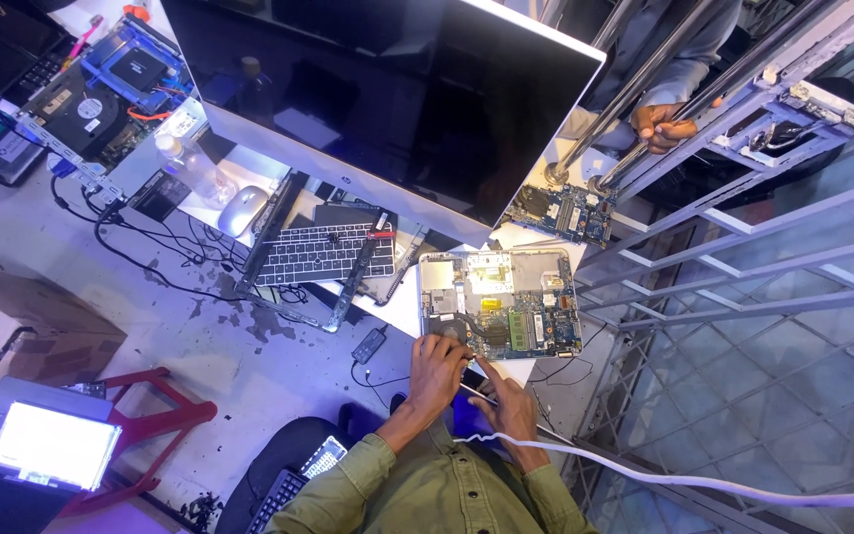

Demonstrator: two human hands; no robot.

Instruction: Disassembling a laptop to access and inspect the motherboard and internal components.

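Cluttered repair bench fills my view from above: a white table runs from the upper left toward the centre, over a stained grey floor. Near the middle of the frame, at the table's lower edge, lies an opened laptop base, its silver shell uncovered so I see the blue-green circuit board, a green memory stick, a dark fan at its lower left corner and a pale patch along the top. It lies flat, its long axis running left to right across the frame and tilted slightly, with the fan corner pointing down toward me.

My left hand rests on that lower left corner, fingers curled loosely down onto the fan area; I cannot tell whether it grasps anything. My right hand, just below the base, pinches a thin tool while the index finger points up at the board's lower edge.

Above the base stands a big dark monitor; to its left sits a loose keyboard. Another person's hand shows at the upper right.
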